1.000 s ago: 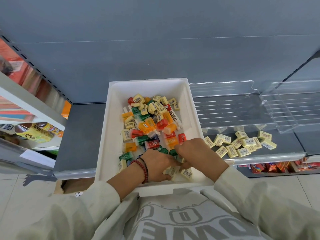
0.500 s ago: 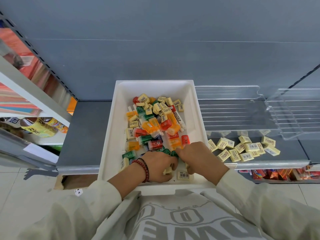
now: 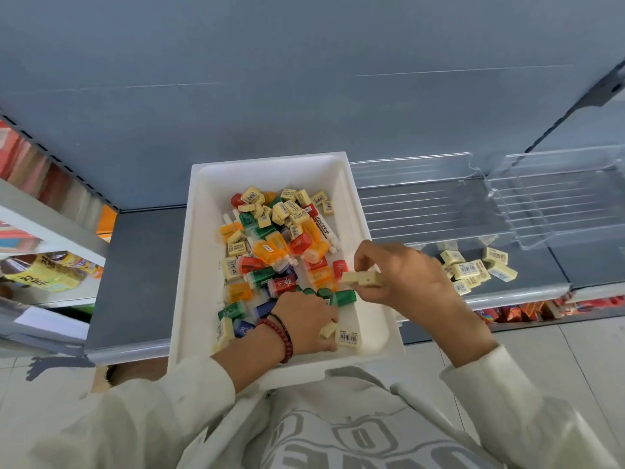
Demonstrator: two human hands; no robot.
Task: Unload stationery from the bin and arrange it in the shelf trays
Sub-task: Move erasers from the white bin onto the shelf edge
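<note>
Grey shelf (image 3: pixel 135 272) runs under both hands, and the white bin (image 3: pixel 199 231) sits on it, near end hanging out toward the person. Beyond the right hand (image 3: pixel 409 275), clear trays (image 3: pixel 422 204) line the back of the shelf. Just right of that hand, a loose pile (image 3: pixel 473 269) of cream barcoded pieces lies on the shelf by the trays' front edge. In the bin, a jumble (image 3: pixel 270 245) of cream, orange, red and green pieces spreads ahead of the left hand (image 3: pixel 304 319).

Right hand is up over the bin's right rim, fingers and thumb curled, pinching a couple of cream erasers (image 3: pixel 363 278) at the fingertips. Left hand is down on the bin floor at the near end, beaded bracelet (image 3: pixel 285 336) on the wrist, fingers and thumb curled round a small eraser (image 3: pixel 327 331). Just right of its fingertips, a barcoded eraser (image 3: pixel 348 336) stands on the bin floor.
</note>
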